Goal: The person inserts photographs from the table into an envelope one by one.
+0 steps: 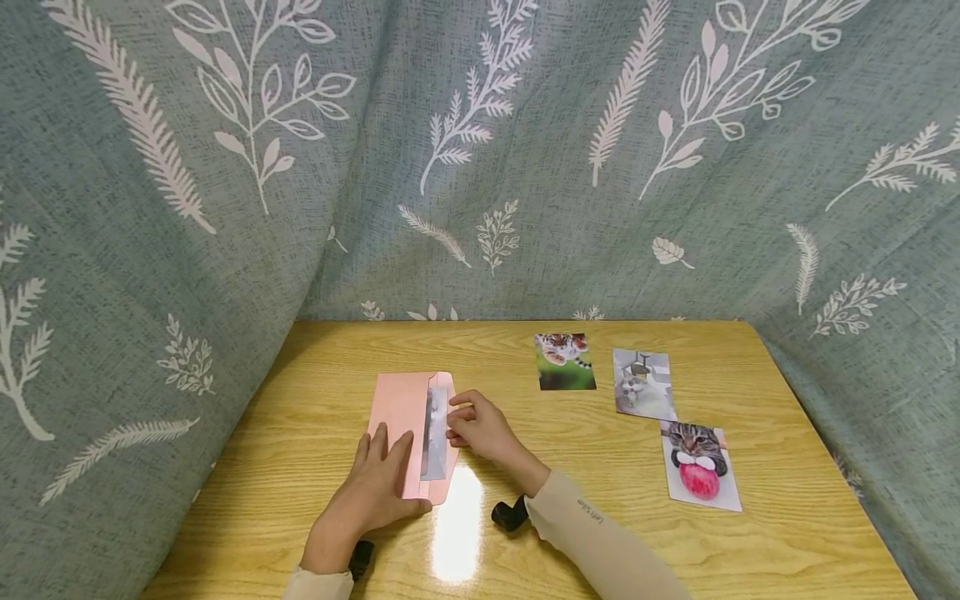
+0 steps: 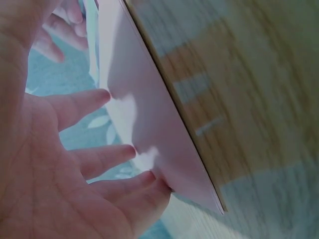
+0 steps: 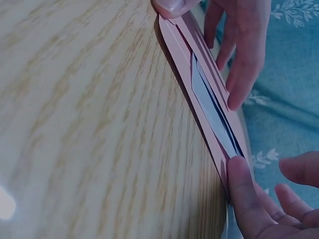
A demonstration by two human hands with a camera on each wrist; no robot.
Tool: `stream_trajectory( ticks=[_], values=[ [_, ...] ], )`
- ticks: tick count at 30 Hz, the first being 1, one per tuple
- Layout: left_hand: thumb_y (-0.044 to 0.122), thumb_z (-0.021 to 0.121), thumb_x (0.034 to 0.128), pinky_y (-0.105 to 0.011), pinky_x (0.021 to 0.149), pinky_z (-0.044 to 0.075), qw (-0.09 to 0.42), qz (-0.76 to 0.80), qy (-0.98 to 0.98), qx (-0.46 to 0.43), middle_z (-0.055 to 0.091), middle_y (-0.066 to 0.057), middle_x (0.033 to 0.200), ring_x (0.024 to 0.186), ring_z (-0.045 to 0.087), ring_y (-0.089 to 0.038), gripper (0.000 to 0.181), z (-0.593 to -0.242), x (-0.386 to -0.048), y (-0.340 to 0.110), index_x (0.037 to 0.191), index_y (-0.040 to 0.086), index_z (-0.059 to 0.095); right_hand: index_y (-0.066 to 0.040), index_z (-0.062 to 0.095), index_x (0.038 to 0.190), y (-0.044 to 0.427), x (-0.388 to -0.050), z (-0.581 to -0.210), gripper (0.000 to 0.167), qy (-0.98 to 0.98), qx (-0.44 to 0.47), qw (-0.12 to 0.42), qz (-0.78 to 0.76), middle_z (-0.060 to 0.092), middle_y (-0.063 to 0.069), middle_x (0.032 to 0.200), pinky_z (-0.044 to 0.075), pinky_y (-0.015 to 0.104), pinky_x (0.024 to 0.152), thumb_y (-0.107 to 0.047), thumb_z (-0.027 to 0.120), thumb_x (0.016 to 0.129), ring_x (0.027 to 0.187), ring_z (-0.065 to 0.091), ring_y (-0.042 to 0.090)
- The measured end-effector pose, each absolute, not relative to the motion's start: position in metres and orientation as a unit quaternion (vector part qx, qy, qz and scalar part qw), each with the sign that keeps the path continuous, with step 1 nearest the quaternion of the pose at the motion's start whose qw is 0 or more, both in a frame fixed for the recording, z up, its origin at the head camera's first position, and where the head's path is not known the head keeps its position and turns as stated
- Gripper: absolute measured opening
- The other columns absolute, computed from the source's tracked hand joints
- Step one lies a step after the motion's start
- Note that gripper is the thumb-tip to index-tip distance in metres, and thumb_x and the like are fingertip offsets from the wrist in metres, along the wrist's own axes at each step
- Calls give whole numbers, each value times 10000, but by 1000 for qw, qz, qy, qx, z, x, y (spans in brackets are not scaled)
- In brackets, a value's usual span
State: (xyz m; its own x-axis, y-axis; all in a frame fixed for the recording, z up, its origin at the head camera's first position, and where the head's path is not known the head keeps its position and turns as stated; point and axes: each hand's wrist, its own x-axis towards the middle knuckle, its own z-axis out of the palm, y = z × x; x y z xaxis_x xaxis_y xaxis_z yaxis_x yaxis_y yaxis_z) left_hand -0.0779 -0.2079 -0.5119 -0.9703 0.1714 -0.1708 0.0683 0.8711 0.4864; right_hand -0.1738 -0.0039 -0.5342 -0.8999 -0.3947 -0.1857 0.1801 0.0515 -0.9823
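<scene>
A pink envelope (image 1: 393, 408) lies on the table with its flap folded out to the right. From its opening shows a pale grey photo card (image 1: 437, 433), partly inside the envelope. My left hand (image 1: 378, 483) rests spread on the envelope, fingertips on its face and thumb at the lower corner; in the left wrist view the fingertips touch the pink paper (image 2: 154, 119). My right hand (image 1: 483, 429) is at the card's right edge. In the right wrist view one extended finger (image 3: 240, 174) touches the card's edge by the opening, while the thumb stands apart.
Three photo cards lie to the right: a tiger cub card (image 1: 566, 375), a grey-white cat card (image 1: 645, 387) and a tabby cat card with a pink ball (image 1: 701, 487). The wooden table (image 1: 585, 450) meets a patterned blue-green curtain (image 1: 555, 225) at its back and sides.
</scene>
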Motion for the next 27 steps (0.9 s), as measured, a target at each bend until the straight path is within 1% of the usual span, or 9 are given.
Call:
stream_trajectory(
  ticks=[5, 12, 18, 27],
  values=[
    [565, 866, 702, -719, 972, 364, 109, 249, 961, 58, 101, -344, 1592, 1421, 72, -595, 1099, -512, -78, -207, 1554, 90, 362, 48, 509, 1317, -8, -173, -534, 325, 690, -77, 208, -689, 667, 218, 1056, 597, 349, 708, 36, 560, 996, 841, 710, 291],
    [563, 868, 700, -730, 970, 354, 111, 248, 961, 55, 86, -331, 1601, 1425, 63, -591, 1101, -513, -79, -207, 1561, 106, 355, 59, 486, 1325, -14, -171, -533, 344, 682, -79, 208, -697, 664, 255, 1065, 597, 392, 731, 49, 558, 989, 876, 701, 369],
    [562, 866, 703, -726, 974, 356, 112, 250, 960, 57, 79, -327, 1603, 1427, 52, -589, 1100, -514, -78, -207, 1563, 108, 351, 65, 487, 1320, -20, -170, -537, 350, 681, -74, 204, -700, 666, 245, 1066, 598, 413, 719, 59, 570, 980, 861, 698, 386],
    [541, 878, 696, -723, 973, 360, 99, 246, 962, 65, 115, -350, 1587, 1405, 91, -617, 1080, -510, -78, -207, 1544, 95, 380, 58, 504, 1298, -27, -171, -536, 333, 682, -76, 198, -700, 677, 249, 1025, 600, 383, 705, 61, 574, 973, 856, 699, 388]
  ],
)
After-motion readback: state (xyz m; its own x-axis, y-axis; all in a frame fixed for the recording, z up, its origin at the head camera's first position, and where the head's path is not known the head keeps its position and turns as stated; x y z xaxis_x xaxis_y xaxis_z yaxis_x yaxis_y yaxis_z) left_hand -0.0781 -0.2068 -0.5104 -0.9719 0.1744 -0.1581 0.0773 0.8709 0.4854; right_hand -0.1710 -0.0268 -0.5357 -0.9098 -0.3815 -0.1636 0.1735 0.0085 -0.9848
